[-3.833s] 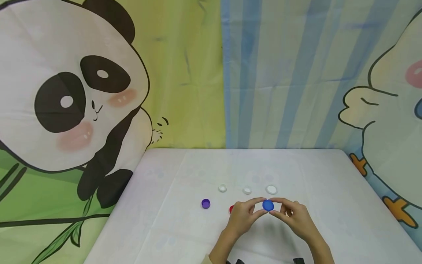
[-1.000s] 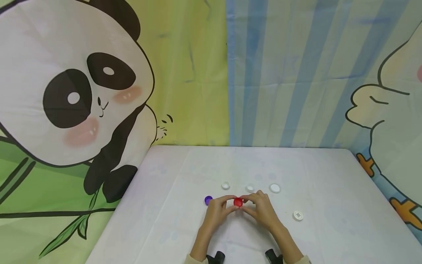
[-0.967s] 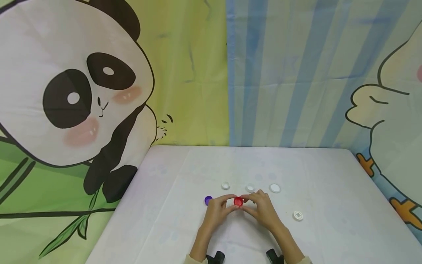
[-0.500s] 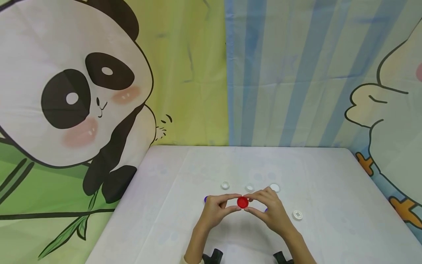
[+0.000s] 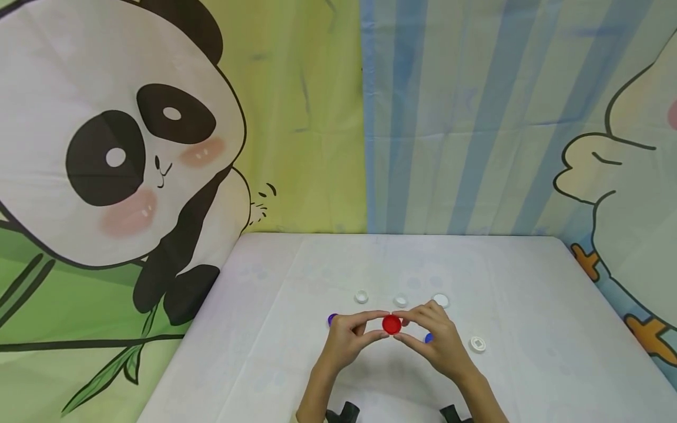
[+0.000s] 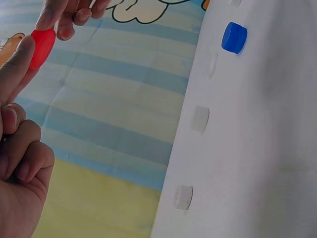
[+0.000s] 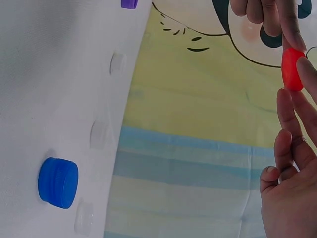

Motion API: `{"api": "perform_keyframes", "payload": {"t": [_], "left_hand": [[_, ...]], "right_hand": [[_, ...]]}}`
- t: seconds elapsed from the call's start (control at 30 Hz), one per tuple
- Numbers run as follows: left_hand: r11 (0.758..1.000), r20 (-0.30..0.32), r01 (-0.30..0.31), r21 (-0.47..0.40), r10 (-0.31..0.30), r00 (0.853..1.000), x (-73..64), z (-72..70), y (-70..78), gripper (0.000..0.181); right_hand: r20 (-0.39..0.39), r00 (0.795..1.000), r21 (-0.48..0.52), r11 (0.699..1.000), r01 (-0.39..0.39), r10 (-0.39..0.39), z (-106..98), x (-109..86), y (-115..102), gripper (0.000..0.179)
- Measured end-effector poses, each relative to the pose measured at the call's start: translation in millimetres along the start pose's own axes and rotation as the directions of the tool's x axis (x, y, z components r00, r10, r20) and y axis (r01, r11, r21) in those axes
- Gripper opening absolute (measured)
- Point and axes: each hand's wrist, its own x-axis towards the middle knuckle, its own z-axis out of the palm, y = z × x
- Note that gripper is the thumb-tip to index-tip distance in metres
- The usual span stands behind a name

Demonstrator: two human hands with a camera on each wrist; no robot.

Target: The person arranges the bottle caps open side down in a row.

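Observation:
A red bottle cap (image 5: 392, 324) is held up over the table between both hands, its round face turned to the head camera. My left hand (image 5: 341, 339) pinches its left side with thumb and index finger. From the other side my right hand (image 5: 440, 342) pinches it the same way. In the left wrist view the red cap (image 6: 43, 48) shows edge-on. A blue bottle cap (image 7: 58, 183) with a ridged side lies on the table, partly hidden behind the right hand in the head view. The left hand mostly covers a purple cap (image 5: 331, 319).
Behind the hands a row of whitish caps lies on the white table (image 5: 529, 282): a left one (image 5: 361, 297), a middle one (image 5: 400, 301) and a right one (image 5: 441, 300). Another white cap (image 5: 477, 345) lies to the right. Cartoon-printed cloth (image 5: 301, 117) hangs behind the table.
Earlier both hands held the blue cap; it now lies on the table and they hold the red one. Over the last second the red cap has moved slightly right, its face fuller to the camera.

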Motion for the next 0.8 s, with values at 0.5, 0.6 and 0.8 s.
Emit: {"api": "perform_keyframes", "payload": {"t": [0.5,0.6,0.8], "left_hand": [[0.956,0.095,0.259,-0.139,-0.248,0.964,1.3,-3.2,8.3,0.033],[0.885,0.151,0.412,-0.219,-0.386,0.910,4.8,-8.9,18.4,0.029],[0.781,0.227,0.562,-0.271,-0.515,0.826,8.3,-13.7,26.3,0.023]], "right_hand": [[-0.012,1.000,0.005,1.000,0.016,-0.016,1,-2.1,2,0.041],[-0.018,1.000,0.009,1.000,0.021,-0.021,2,-2.5,3,0.042],[-0.025,0.999,0.009,0.999,0.038,-0.038,4,-3.3,5,0.042]]}}
